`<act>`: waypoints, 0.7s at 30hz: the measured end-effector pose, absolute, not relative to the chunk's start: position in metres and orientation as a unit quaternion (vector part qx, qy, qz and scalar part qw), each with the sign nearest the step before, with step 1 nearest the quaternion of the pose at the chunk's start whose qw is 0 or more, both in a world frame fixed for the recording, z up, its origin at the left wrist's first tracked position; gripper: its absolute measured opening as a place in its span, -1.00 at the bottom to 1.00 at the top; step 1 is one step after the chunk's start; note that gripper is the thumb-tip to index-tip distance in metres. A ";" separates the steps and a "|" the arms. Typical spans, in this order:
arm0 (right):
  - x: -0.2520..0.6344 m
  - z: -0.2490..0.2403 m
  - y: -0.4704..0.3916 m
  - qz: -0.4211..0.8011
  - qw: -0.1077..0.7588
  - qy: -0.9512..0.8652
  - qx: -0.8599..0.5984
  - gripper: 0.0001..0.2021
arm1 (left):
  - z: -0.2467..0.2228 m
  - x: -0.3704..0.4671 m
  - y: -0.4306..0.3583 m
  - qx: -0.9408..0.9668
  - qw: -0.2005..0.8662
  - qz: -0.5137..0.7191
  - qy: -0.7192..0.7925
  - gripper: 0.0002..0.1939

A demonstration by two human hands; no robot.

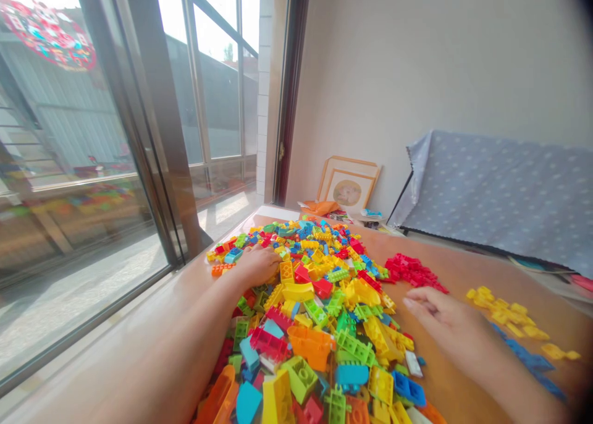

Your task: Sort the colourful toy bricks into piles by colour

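Note:
A large heap of mixed toy building bricks (pixel 324 288) spreads over the brown table. My left hand (pixel 260 264) rests at the heap's left side, back of the hand upward. Its fingers bend down among the bricks, so their tips and anything between them are hidden. To the right of the heap, my right hand (pixel 433 308) hovers over or lies on the tabletop, slightly blurred. Its fingers are loosely bent and apart, with nothing visible in them. Just beyond it lies a pile of red bricks (pixel 414 272). Yellow bricks (pixel 507 313) and blue bricks (pixel 525 356) lie beside my right forearm.
The brown tabletop (pixel 456 269) runs beneath everything. At its far end are a framed picture (pixel 347 186) and an orange packet (pixel 319 207). A spotted grey-blue cloth (pixel 495 195) covers something at the right. A glass sliding door (pixel 139 133) borders the left side.

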State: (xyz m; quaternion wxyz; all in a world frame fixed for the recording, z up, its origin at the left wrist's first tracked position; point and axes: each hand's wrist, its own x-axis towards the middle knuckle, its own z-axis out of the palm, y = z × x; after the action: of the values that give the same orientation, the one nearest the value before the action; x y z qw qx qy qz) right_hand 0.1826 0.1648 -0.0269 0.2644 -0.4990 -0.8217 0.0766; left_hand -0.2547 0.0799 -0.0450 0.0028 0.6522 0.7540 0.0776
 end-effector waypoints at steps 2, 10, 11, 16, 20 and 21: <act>0.168 -0.017 0.162 0.106 0.226 -0.842 -0.478 -0.62 | -0.045 -0.254 0.081 0.647 -0.001 0.080 0.758 -0.68; 0.057 0.015 0.161 0.102 0.181 -0.902 -0.378 -0.71 | -0.050 -0.256 0.088 0.612 0.012 0.100 0.784 -0.78; 0.039 0.016 0.165 0.098 0.168 -0.909 -0.368 -0.73 | -0.050 -0.257 0.088 0.610 0.015 0.099 0.786 -0.78; -0.047 0.019 0.190 0.062 0.064 -0.923 -0.374 -0.73 | -0.049 -0.255 0.087 0.593 0.017 0.093 0.800 -0.79; -0.096 0.009 0.203 0.070 0.021 -0.920 -0.385 -0.76 | -0.047 -0.250 0.086 0.584 0.016 0.091 0.807 -0.79; -0.105 0.006 0.204 0.075 0.010 -0.918 -0.390 -0.76 | -0.046 -0.249 0.086 0.582 0.019 0.090 0.808 -0.79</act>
State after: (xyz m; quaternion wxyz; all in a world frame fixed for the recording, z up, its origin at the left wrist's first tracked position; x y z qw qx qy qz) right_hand -0.1049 0.2045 0.0058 0.0098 -0.3896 -0.9179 0.0746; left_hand -0.2495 0.0865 -0.0457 0.0186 0.5820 0.8080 0.0899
